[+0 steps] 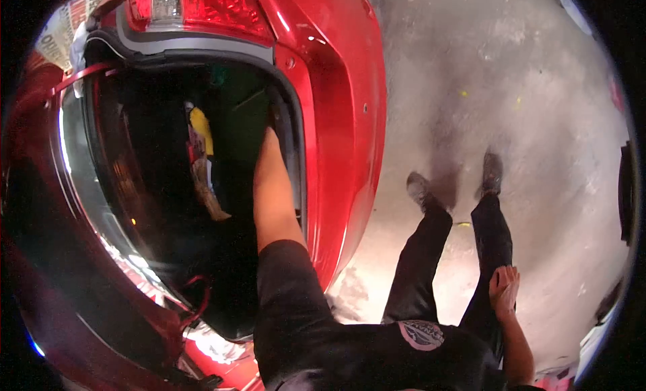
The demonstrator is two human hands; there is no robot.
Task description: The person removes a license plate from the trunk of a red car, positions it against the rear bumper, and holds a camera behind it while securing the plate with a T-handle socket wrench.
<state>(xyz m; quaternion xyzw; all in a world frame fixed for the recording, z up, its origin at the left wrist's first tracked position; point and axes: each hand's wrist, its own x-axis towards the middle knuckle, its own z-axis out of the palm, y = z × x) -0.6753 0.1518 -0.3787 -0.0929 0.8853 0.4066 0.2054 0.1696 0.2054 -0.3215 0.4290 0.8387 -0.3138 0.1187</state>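
You see one red car (340, 128); on it, one tail light (219, 14); inside its trunk (239, 125), one arm (276, 189); beside it, one visible hand (505, 289), two legs (418, 263) and two shoes (492, 170).

Way in through open trunk (232, 175), red bumper (346, 122) blocking alongside

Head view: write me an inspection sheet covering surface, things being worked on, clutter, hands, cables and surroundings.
Surface: grey floor, stained, with small yellow spots.
Job's things: red car, trunk open, interior mostly dark.
Clutter: a yellow item inside the trunk, not identifiable.
Hands: left forearm reaches into the trunk, its hand lost in shadow; right hand beside the right thigh, nothing seen in it.
Cables: nothing seen.
Surroundings: tail light above the opening in the picture; printed sheet at upper left.
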